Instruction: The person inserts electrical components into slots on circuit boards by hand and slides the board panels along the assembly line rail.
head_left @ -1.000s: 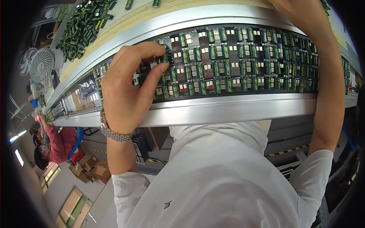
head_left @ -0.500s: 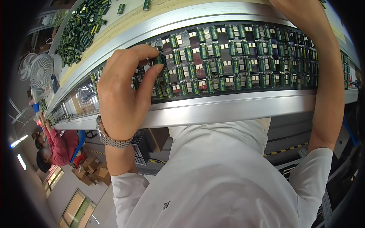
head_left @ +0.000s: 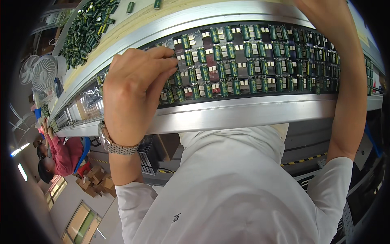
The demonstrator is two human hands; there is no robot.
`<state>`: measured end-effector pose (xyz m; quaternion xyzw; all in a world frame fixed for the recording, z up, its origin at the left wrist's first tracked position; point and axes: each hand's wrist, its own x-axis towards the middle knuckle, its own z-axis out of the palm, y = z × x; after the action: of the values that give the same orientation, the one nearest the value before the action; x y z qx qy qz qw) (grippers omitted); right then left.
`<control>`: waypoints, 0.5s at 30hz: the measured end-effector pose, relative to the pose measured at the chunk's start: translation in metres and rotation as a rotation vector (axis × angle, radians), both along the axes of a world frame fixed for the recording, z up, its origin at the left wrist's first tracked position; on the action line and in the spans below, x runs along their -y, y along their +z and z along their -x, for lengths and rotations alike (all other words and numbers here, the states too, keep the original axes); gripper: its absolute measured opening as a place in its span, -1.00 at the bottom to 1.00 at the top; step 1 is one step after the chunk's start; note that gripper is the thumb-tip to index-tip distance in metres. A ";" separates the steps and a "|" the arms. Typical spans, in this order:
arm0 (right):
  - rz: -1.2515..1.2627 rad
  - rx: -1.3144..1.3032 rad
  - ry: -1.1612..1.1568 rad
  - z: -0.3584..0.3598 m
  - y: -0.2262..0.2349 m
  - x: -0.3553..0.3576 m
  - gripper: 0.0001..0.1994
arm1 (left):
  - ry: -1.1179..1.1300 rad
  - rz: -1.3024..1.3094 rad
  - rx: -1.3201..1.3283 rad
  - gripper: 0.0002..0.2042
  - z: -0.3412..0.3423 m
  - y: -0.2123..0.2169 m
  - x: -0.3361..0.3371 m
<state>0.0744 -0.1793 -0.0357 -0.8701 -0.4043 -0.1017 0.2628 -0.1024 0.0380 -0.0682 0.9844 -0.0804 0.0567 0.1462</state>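
Note:
My left hand (head_left: 132,87) is over the left end of a panel of circuit boards (head_left: 210,62). Its thumb and fingertips are pressed together just above the boards, and whatever lies between them is hidden. Rows of green cylindrical capacitors (head_left: 218,53) stand in pairs on the boards, with small white blocks between them. At the upper right my right hand (head_left: 315,10) reaches past the far rail, its fingers cut off by the picture's edge. My right forearm crosses above the panel's right end.
Metal rails (head_left: 243,114) border the panel. Beyond the far rail lies a heap of loose green capacitors (head_left: 83,38), with single ones (head_left: 130,7) beside it. A white fan (head_left: 44,74), a person in a red top (head_left: 69,156) and cardboard boxes (head_left: 96,175) are at the left.
My left hand has turned and its fingers have come closer together; the green capacitor seen between thumb and finger is now hidden. My right hand has shifted only slightly.

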 end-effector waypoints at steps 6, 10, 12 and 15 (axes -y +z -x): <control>-0.184 -0.088 0.328 -0.042 -0.051 0.026 -0.80 | 0.053 0.271 0.214 -0.87 -0.006 -0.006 -0.028; -0.220 -0.277 0.347 -0.016 -0.036 0.012 -0.85 | 0.461 0.197 0.084 -0.82 -0.056 0.010 -0.064; -0.114 -0.336 0.387 0.005 -0.017 -0.002 -0.84 | 0.298 0.059 0.168 -0.85 -0.072 -0.001 -0.075; -0.027 -0.347 0.420 0.026 -0.022 -0.016 -0.84 | 0.222 0.058 0.214 -0.84 -0.077 -0.018 -0.068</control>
<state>0.0481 -0.1636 -0.0575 -0.7679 -0.5235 0.1001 0.3553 -0.0253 0.1063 -0.0864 0.9708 0.0155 0.1794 0.1582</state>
